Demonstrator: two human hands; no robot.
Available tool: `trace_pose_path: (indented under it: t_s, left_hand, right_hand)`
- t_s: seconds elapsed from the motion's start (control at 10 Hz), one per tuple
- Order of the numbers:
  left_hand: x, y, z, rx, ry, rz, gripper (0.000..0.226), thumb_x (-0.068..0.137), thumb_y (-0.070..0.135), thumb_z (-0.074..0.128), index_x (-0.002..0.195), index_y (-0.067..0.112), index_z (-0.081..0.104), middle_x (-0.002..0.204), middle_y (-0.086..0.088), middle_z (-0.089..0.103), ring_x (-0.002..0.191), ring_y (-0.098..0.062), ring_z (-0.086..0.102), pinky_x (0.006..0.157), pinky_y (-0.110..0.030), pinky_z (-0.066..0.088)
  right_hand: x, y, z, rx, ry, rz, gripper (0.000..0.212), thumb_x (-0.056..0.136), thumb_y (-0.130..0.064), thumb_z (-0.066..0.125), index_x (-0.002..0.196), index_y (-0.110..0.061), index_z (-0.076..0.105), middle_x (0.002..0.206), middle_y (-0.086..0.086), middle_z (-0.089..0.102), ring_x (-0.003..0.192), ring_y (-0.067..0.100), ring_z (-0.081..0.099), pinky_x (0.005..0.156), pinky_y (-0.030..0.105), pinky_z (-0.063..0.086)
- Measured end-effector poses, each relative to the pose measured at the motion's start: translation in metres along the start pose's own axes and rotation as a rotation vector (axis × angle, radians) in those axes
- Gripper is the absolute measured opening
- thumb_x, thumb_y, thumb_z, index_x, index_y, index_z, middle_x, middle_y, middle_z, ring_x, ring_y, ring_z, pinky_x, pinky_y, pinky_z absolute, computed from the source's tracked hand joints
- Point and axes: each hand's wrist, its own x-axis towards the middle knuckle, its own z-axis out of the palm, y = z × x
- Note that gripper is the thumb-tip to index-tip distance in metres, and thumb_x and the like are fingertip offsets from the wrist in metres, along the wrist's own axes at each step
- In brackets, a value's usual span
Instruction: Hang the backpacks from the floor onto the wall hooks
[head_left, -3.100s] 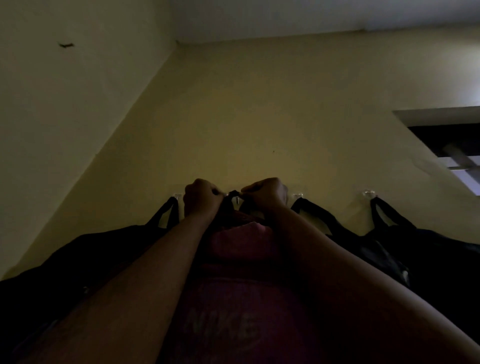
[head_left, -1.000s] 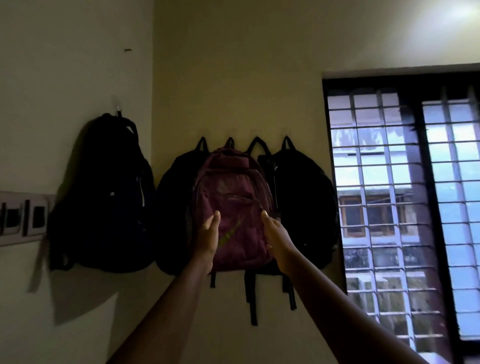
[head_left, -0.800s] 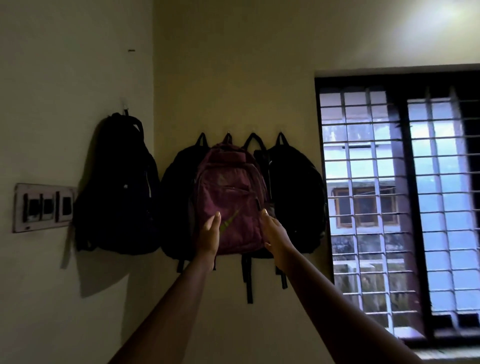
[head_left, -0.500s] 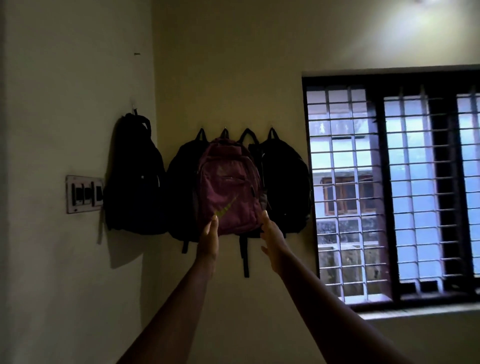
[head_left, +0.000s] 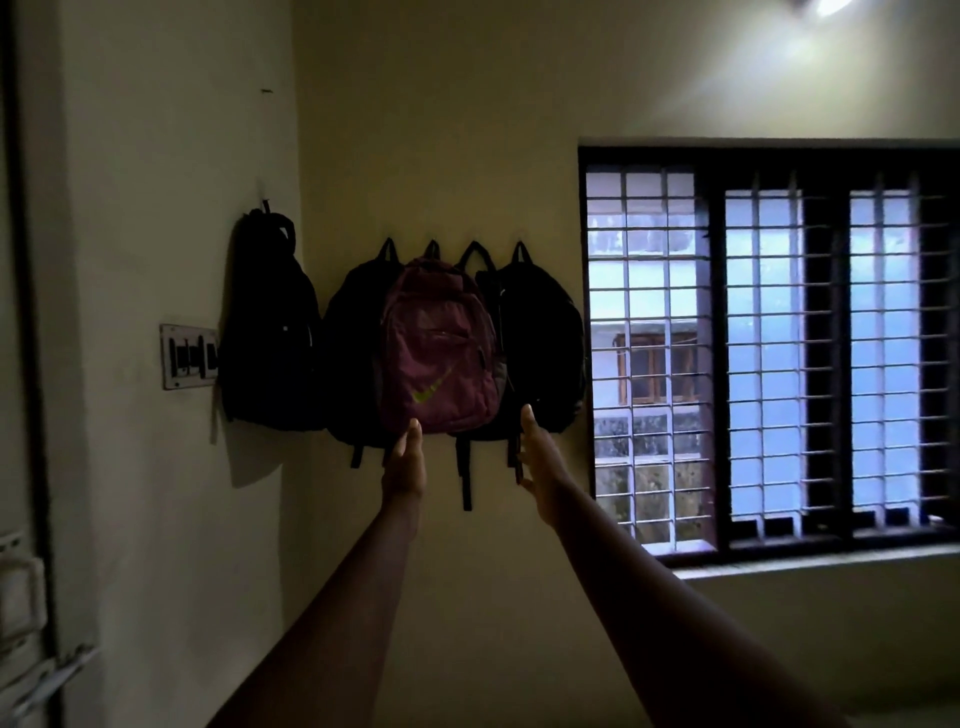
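Note:
A maroon backpack (head_left: 439, 348) with a green swoosh hangs by its top loop from a hook on the far wall, between dark backpacks. One black backpack (head_left: 350, 353) hangs to its left, another (head_left: 540, 338) to its right, and a fourth loop shows behind. A further black backpack (head_left: 270, 322) hangs on the left wall. My left hand (head_left: 405, 462) and my right hand (head_left: 537, 462) are stretched out flat, held just below the maroon backpack, holding nothing.
A switch plate (head_left: 188, 356) is fixed to the left wall beside the hanging bag. A barred window (head_left: 769, 343) fills the right side with a sill below it. A door frame edge (head_left: 26, 364) runs down the far left. The room is dim.
Both hands gripped the maroon backpack's loop at the hook, then let go. The view has drawn back from the wall and my hands have slid down off the bag's sides to below it.

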Motion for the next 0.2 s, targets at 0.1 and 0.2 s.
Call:
trace_pose_path:
  t_s: [0.1,0.2]
  left_hand:
    - [-0.016,0.009,0.007,-0.007,-0.003,0.026,0.058,0.096,0.047,0.028,0.144,0.013,0.030,0.152,-0.011,0.033,0.139,-0.027,0.032,0.112,-0.039,0.027]
    - [-0.026,0.024,0.015,-0.019,-0.003,0.009,0.059,0.096,0.046,0.029,0.144,0.013,0.029,0.152,-0.012,0.032,0.139,-0.027,0.031,0.112,-0.039,0.026]
  right_hand:
    - [-0.009,-0.011,-0.011,0.006,0.015,0.000,0.063,0.094,-0.053,0.034,0.144,-0.016,0.031,0.152,0.009,0.034,0.138,0.027,0.034,0.109,0.042,0.030]
    - [-0.014,-0.018,-0.015,0.015,0.024,0.001,0.066,0.092,-0.056,0.035,0.144,-0.017,0.031,0.151,0.009,0.034,0.138,0.026,0.034,0.109,0.042,0.030]
